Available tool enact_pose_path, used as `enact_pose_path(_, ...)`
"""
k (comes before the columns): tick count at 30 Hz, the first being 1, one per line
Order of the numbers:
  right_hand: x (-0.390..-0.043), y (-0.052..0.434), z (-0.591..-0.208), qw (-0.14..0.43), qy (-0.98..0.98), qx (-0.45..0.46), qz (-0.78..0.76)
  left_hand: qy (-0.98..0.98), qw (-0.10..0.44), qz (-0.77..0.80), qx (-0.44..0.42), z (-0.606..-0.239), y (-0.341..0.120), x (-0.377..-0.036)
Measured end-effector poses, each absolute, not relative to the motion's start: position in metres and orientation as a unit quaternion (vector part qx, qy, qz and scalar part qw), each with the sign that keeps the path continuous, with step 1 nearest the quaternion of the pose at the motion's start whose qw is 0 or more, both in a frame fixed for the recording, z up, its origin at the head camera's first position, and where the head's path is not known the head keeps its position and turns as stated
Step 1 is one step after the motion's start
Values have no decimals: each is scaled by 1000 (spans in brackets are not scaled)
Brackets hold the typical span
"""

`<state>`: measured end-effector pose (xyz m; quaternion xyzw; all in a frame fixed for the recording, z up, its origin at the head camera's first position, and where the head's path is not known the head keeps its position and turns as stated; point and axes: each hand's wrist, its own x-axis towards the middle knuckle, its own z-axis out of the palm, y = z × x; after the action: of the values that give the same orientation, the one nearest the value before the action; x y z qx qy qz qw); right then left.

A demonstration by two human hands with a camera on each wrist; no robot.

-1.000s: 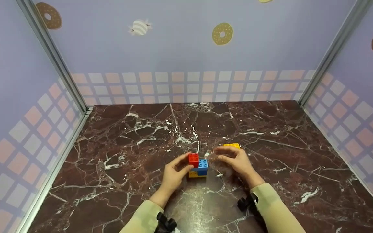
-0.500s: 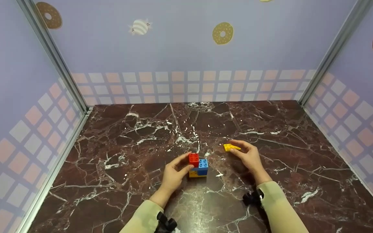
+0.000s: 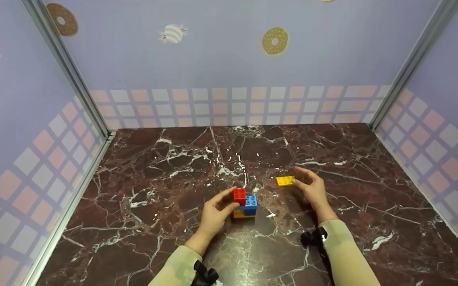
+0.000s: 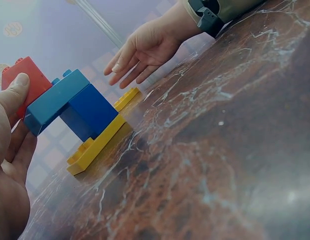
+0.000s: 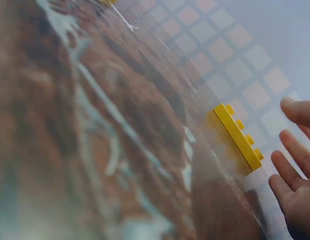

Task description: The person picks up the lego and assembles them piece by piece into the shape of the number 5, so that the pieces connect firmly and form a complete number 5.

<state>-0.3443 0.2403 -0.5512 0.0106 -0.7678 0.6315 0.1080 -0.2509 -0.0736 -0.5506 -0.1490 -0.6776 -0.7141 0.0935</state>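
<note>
- Dark red marble tabletop (image 3: 161,167) with white veins fills the floor of a booth; lilac walls (image 3: 221,51) printed with doughnuts and a checked band close it in on the left, far and right sides.
- Near the middle sits a small block stack (image 3: 245,204): a yellow base plate (image 4: 95,145), a blue block (image 4: 70,102) on it, and a red block (image 3: 239,196) at the top left.
- The left hand (image 3: 212,216) comes in from the near side, thumb and fingertips curled against the red block and the stack's left face, steadying it.
- A loose yellow plate (image 3: 285,180) lies flat on the marble, to the right of the stack and a little farther off, apart from it.
- The right hand (image 3: 312,190) lies just right of that plate, fingers relaxed and slightly spread, tips at its right edge; whether they touch cannot be told. It grips nothing.
- Risks, as a judgement: the plate is thin and flat on smooth stone, so fingertips pushing at its edge could slide it away instead of lifting it.
- The blue block overhangs its support in the left wrist view, so a sideways nudge from the left thumb might tip or unseat the upper blocks.
</note>
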Motion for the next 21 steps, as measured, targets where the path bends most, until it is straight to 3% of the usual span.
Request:
enact_pose_path(10, -350, 244, -555, 31, -804, 35, 592, -677, 96, -714, -152, -553, -73, -251)
enact_pose_path(21, -349, 241, -552, 35, -877, 26, 478, -675, 94, -716, -151, -551, -73, -251)
